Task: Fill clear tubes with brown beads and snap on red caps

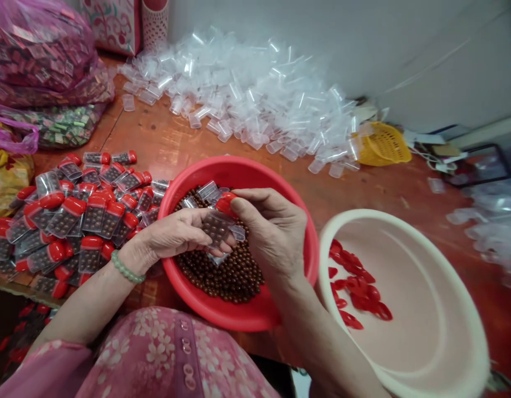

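Observation:
My left hand grips a small clear plastic container filled with brown beads, above a red basin. My right hand is closed on the same container, its thumb pressing a red cap onto the top. The basin holds a heap of loose brown beads and a few empty clear containers. A green bead bracelet circles my left wrist.
A pile of filled, red-capped containers lies left of the basin. A cream basin at right holds red caps. Empty clear containers are heaped at the back, next to a yellow basket. Pink bags sit far left.

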Available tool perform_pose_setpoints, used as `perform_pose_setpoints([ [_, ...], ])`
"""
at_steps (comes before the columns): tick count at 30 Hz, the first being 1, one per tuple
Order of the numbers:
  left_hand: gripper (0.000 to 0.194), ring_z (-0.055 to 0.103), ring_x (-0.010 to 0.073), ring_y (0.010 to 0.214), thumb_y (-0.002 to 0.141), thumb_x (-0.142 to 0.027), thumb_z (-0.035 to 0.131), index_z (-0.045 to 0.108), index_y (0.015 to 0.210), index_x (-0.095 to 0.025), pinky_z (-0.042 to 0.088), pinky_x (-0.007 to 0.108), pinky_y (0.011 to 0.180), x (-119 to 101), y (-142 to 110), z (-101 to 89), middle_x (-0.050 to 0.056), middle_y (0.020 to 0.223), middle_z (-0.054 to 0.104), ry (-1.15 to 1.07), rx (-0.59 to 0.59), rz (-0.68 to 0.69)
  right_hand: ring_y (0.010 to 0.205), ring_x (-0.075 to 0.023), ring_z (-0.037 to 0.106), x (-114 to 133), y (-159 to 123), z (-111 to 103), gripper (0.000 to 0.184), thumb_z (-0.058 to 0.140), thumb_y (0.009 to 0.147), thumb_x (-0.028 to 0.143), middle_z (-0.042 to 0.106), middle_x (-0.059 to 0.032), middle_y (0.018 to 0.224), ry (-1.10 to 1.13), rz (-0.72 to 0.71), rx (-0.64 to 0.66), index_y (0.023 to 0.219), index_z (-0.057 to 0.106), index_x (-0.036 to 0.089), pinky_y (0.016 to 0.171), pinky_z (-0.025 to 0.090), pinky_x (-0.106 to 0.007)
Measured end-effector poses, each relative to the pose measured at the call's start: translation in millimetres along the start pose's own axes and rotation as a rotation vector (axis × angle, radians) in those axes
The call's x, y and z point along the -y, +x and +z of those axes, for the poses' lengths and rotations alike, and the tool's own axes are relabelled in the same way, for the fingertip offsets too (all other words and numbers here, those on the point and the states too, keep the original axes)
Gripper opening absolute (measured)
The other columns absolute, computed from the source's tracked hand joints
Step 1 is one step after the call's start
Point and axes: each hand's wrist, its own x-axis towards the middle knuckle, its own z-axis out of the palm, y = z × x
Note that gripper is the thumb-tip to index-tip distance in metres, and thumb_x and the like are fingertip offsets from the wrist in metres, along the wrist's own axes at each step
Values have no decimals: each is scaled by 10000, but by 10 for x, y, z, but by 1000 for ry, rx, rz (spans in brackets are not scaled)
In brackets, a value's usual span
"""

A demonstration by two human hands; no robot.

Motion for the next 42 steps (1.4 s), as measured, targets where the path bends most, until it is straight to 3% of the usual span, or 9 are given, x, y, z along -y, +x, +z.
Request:
perform_pose_setpoints([
  [4, 225, 668, 149, 806, 696, -125, 719, 673, 913, -91, 532, 269, 765, 30, 6, 17, 94, 870, 710, 44, -51, 11, 645, -139, 663, 76, -41, 82, 115, 769, 723, 303, 714, 7, 713, -34, 92, 38, 769, 710, 215, 550, 546, -244],
  [12, 305, 656, 134, 787, 691, -259, 800, 664, 905, -90, 520, 247, 736, 67, 18, 24, 81, 840, 687, 57, -137, 21, 589, -110, 604, 33, -2, 32, 130, 766, 713, 300, 684, 10, 669, -64, 118, 62, 756, 704, 193, 503, 487, -211],
  [18, 306, 631, 122, 757, 699, -251, 775, 622, 914, -97, 505, 255, 701, 58, 25, 84, 50, 820, 650, 107, -219, 28, 590, -117, 601, -72, -14, -15, 114, 734, 751, 309, 673, 16, 655, -148, 58, 95, 774, 705, 201, 510, 486, -223],
  [24, 224, 588, 104, 717, 776, -213, 662, 575, 952, -105, 486, 243, 660, 56, 40, 122, 21, 798, 598, 273, -257, 14, 551, -116, 608, -140, -16, -130, 78, 678, 824, 287, 689, 16, 644, -298, -79, 258, 821, 707, 214, 526, 498, -232],
  [28, 129, 573, 105, 713, 817, -163, 571, 553, 935, -113, 479, 247, 662, 50, 58, 112, 21, 798, 584, 362, -263, -3, 630, -126, 645, -188, 19, -192, 73, 672, 836, 279, 720, 3, 742, -310, -129, 296, 856, 704, 217, 605, 524, -251],
  [32, 119, 543, 103, 703, 821, -126, 527, 557, 937, -121, 461, 257, 679, 44, 74, 109, 9, 794, 565, 449, -248, 8, 619, -123, 642, -219, 22, -192, 86, 689, 825, 303, 706, 15, 741, -247, -71, 310, 864, 696, 227, 607, 532, -251],
  [37, 264, 539, 115, 705, 831, -122, 500, 581, 1082, -132, 450, 262, 684, 60, 70, 123, 8, 797, 572, 543, -251, 12, 555, -123, 619, -164, 26, -188, 113, 720, 796, 327, 666, 29, 632, -122, 53, 318, 763, 683, 225, 536, 526, -239],
  [42, 339, 573, 143, 777, 844, -122, 480, 569, 1170, -133, 474, 280, 726, 62, 49, 123, 27, 848, 615, 692, -265, 30, 584, -130, 637, -128, 46, -212, 108, 727, 793, 322, 678, 19, 646, -110, 75, 363, 770, 696, 221, 567, 539, -246],
])
